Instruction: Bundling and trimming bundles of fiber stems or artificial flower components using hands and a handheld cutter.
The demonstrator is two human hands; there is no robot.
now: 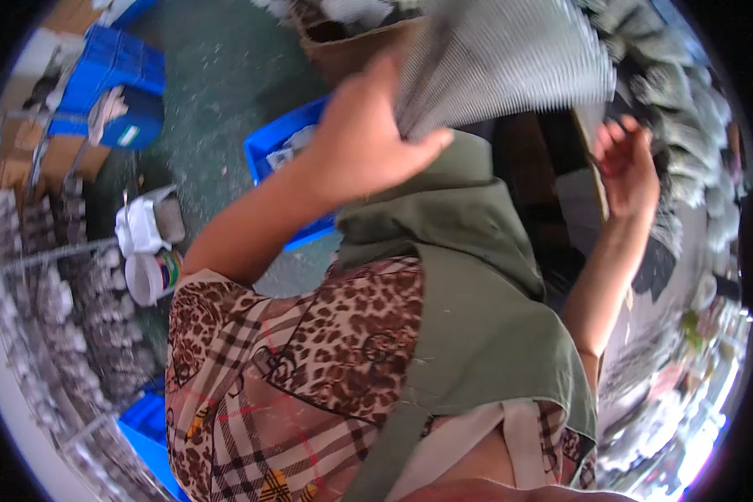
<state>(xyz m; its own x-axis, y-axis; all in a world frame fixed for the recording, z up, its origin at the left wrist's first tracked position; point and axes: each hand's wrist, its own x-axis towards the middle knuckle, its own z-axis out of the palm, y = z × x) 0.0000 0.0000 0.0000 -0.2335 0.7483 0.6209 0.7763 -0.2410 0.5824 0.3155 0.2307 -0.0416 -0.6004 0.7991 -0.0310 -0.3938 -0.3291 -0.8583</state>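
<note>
A white-and-green label [129, 136] marks the dark blue bin [146, 117] at the left, and a white bucket [145, 280] near it has a coloured printed band [172, 268]; both are too small to make out. The left hand [364, 134] is clamped on the lower left corner of a grey ribbed bundle [510, 63], probably knitted fabric, though motion blur hides the detail. That bundle is raised in front of the person, its far part cut off by the upper edge, and it covers part of what lies behind. The right hand [629, 171] stands just beside the bundle's right side, apart from it, fingers loosely bent and palm showing. Heaped grey bundles [686, 125] crowd the right side. The green apron [485, 326] lies close below the bundle. Leftward, a strip of green floor [213, 92] gives open room between the bin and a blue crate [253, 159], which the left forearm partly hides
</note>
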